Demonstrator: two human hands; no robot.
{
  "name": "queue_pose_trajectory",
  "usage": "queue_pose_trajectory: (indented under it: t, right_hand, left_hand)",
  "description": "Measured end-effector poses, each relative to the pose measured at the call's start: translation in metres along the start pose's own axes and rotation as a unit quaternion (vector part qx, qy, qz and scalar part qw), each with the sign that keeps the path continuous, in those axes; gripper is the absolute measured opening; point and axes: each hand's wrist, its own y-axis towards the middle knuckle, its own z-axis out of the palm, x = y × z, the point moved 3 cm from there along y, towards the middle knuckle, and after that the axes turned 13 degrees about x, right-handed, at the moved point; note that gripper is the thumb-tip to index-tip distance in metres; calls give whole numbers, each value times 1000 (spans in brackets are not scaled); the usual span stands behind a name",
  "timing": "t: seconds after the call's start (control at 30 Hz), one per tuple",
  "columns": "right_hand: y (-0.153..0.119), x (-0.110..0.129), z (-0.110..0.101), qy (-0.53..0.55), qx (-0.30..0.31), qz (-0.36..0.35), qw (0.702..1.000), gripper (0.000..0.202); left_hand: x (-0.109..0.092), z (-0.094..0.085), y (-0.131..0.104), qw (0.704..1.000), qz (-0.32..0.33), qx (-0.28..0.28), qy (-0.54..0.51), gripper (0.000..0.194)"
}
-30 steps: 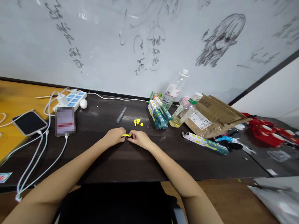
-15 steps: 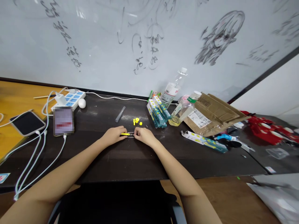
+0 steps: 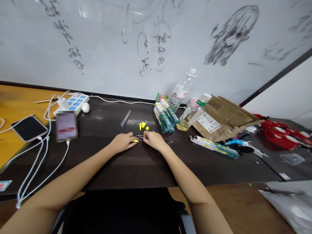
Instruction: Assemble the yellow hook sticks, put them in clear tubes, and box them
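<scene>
My left hand (image 3: 124, 142) is closed on a small yellow plastic piece (image 3: 135, 141), its end showing past my fingertips. Thin pale wire (image 3: 139, 136) loops across the short gap between my hands. My right hand (image 3: 153, 140) pinches the wire's right end, fingers bent and pressed together. Just beyond the fingertips lie several little yellow parts (image 3: 143, 124) on the dark table. A clear tube (image 3: 125, 119) rests farther back on the left. What lies beneath my fingers is hidden.
Teal and white boxes (image 3: 165, 117), a clear bottle (image 3: 179, 92), a second bottle holding yellowish liquid (image 3: 192, 113) and a cardboard package (image 3: 219, 118) stand to the right. Another opened box (image 3: 214, 147) lies nearer. A phone (image 3: 67, 126), power strip (image 3: 75, 103) and white cables occupy the left.
Both hands have shifted slightly right. Less of the yellow piece shows beyond my left fingers, and the wire between the hands now looks more curved.
</scene>
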Motion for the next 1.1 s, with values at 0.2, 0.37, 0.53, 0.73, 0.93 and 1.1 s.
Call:
queue_pose_trajectory:
  t: [0.2,0.37,0.53,0.73,0.93,1.1]
  right_hand:
    - [-7,-15,-14,-6,6,23,1000,15]
    - [-4,-15,-11,25,-21,-1,999,14]
    - [-4,-3,-8,26,-32,-60,997,13]
    - [-7,-2,-8,56,14,-55,997,5]
    - [-6,9,0,114,58,-77,989,4]
    - [-1,18,8,120,45,-85,988,7]
  left_hand:
    - [12,-1,-3,999,-37,-18,1,34]
    - [21,0,-3,995,-94,-25,12,35]
    - [32,1,-4,986,-163,-27,15,38]
    - [27,-3,-5,990,-121,-67,-3,34]
    - [1,2,0,999,33,-41,12,24]
    - [-4,7,5,997,55,-27,51,25]
